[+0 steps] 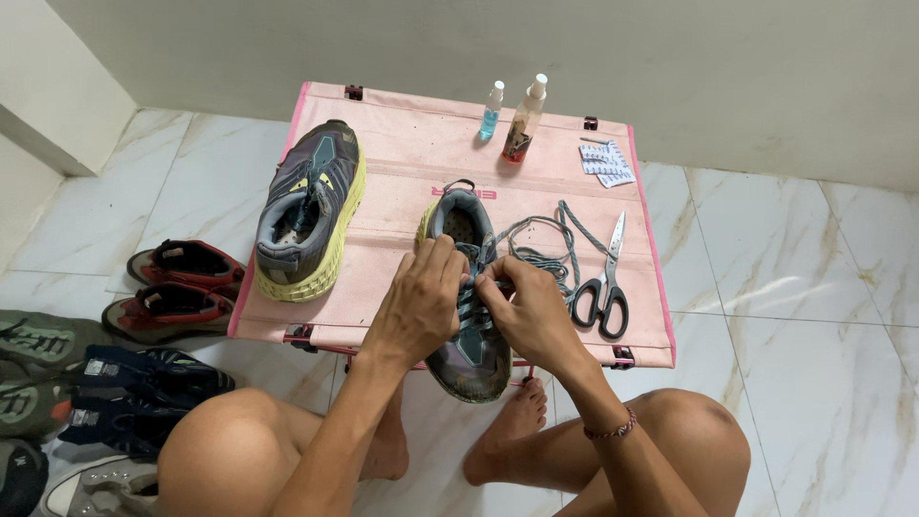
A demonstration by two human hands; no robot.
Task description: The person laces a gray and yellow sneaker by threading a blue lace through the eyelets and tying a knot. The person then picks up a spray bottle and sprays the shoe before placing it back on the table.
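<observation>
Head view, looking down: pink fold-out worktop (383, 278) over pale marble floor, second grey-and-yellow shoe (308, 211) on its side at ten o'clock, untouched. At centre, grey shoe (471, 287) standing upright, long axis running twelve to six, heel at twelve, toe at six and jutting past the worktop's near edge. Left hand (421, 302) and right hand (531, 311) both closed, pinching lace at the eyelets over the tongue. Loose grey lace (546, 244) trailing toward two o'clock, lying right beside black-handled scissors (603, 287) at three. Likely risks: overhanging toe tipping off under a hard tug; slack lace snagging the scissors and dragging them; small spray bottles (512, 120) at twelve well apart, probably safe.
</observation>
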